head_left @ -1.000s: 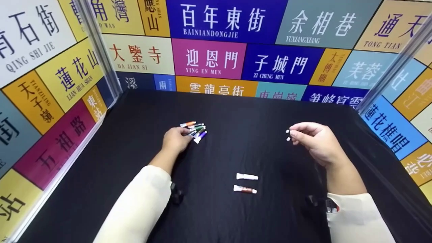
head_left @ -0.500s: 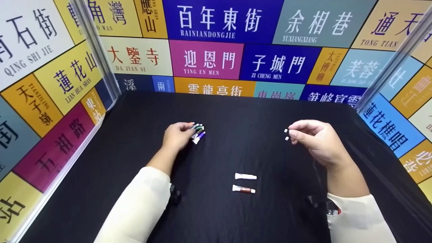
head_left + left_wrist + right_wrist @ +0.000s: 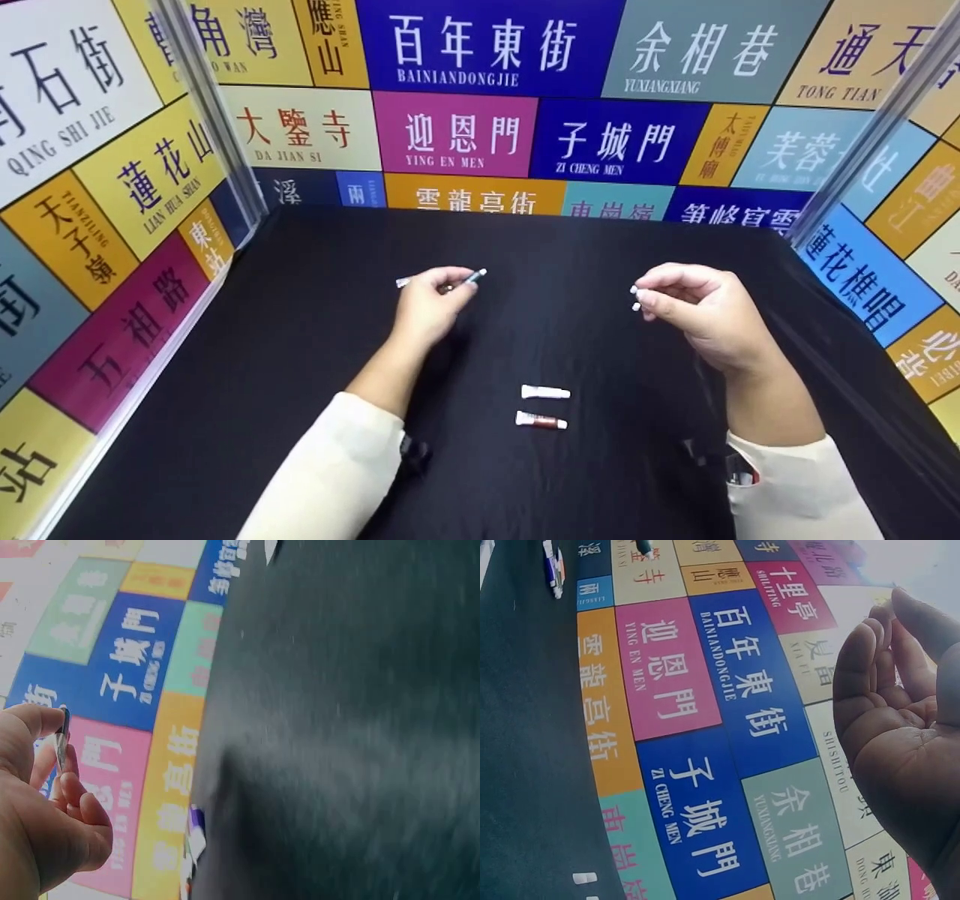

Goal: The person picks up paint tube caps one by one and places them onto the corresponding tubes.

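My left hand (image 3: pixel 427 300) pinches a small paint tube (image 3: pixel 475 276) with a dark bluish body and white cap, raised off the black cloth. In the left wrist view the tube (image 3: pixel 63 731) stands between thumb and fingers. Other tubes lie beneath that hand; the head view shows only a white tube end (image 3: pixel 403 283), while a purple tube (image 3: pixel 551 574) appears in the right wrist view. My right hand (image 3: pixel 694 307) hovers with loosely curled fingers, and I see nothing held. Beside its fingertips, two small white pieces (image 3: pixel 636 307) lie on the cloth; whether they belong to tubes cannot be told.
A white tube (image 3: pixel 546 391) and a brown tube (image 3: pixel 541 421) lie parallel on the black cloth (image 3: pixel 525 315), nearer to me and between the forearms. Walls with colourful street-name panels (image 3: pixel 457 135) enclose the back and both sides.
My left hand has gone from reaching into the tube cluster to lifting one tube, moving right and now covering most of the others. The right hand has shifted only slightly left.
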### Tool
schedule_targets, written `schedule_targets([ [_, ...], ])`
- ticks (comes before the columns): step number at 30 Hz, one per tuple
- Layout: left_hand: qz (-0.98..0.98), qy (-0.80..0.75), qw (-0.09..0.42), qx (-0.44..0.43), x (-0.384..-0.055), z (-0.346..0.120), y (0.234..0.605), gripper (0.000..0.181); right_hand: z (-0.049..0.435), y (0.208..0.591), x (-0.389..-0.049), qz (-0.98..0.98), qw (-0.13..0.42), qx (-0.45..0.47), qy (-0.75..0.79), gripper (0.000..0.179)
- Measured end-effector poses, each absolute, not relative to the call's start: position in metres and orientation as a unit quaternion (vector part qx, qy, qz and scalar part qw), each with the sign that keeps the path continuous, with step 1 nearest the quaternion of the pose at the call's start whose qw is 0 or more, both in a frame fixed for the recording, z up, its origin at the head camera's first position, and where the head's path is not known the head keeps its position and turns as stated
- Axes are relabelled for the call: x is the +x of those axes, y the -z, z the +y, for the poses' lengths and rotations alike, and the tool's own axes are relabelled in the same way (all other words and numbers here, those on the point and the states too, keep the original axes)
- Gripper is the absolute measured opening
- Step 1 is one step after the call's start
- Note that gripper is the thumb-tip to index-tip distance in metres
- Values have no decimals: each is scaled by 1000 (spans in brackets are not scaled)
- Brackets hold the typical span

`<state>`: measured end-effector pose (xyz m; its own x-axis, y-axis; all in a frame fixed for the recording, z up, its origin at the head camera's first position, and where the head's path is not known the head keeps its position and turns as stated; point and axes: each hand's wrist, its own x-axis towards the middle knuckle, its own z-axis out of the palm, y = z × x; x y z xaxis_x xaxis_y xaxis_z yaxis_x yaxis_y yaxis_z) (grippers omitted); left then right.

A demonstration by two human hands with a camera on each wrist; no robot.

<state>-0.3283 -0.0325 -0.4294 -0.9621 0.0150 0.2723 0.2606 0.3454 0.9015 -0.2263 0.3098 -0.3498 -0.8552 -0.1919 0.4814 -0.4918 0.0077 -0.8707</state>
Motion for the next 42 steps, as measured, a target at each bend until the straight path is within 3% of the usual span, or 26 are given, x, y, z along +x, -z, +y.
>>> schedule_targets([
  [20,-788,589,120,-134,-305,-14,413,19,299,340,-212,-677,105,320,-655,19],
  [42,-755,608,102,-225,-255,0,376,20,280,331,-190,-656,165,380,-631,23],
])
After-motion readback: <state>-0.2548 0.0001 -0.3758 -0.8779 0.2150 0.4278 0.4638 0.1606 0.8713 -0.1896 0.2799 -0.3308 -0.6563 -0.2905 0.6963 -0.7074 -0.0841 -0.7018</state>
